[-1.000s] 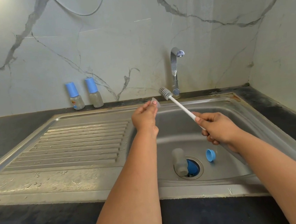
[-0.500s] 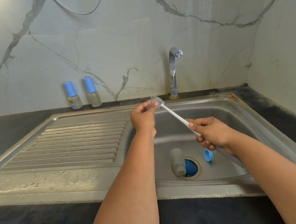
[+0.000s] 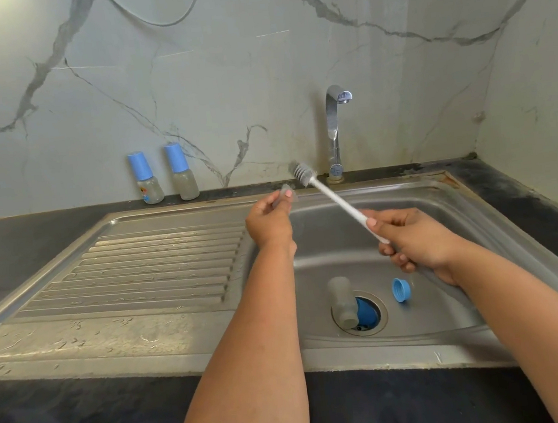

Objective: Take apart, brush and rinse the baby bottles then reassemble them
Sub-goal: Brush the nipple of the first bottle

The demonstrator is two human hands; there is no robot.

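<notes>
Over the sink basin [image 3: 444,228], the left hand [image 3: 268,224] pinches a small clear teat [image 3: 286,195], probably soft, light and slippery when wet, best held by its rim; the right hand [image 3: 415,241] grips the brush [image 3: 331,195] handle, bristles just beside the teat.

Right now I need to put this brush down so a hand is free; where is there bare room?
The ribbed drainboard is bare, between the basin and the counter. The flat strip along its front edge is bare too. The basin floor is crowded: a bottle body over the drain and a blue ring beside it.
</notes>
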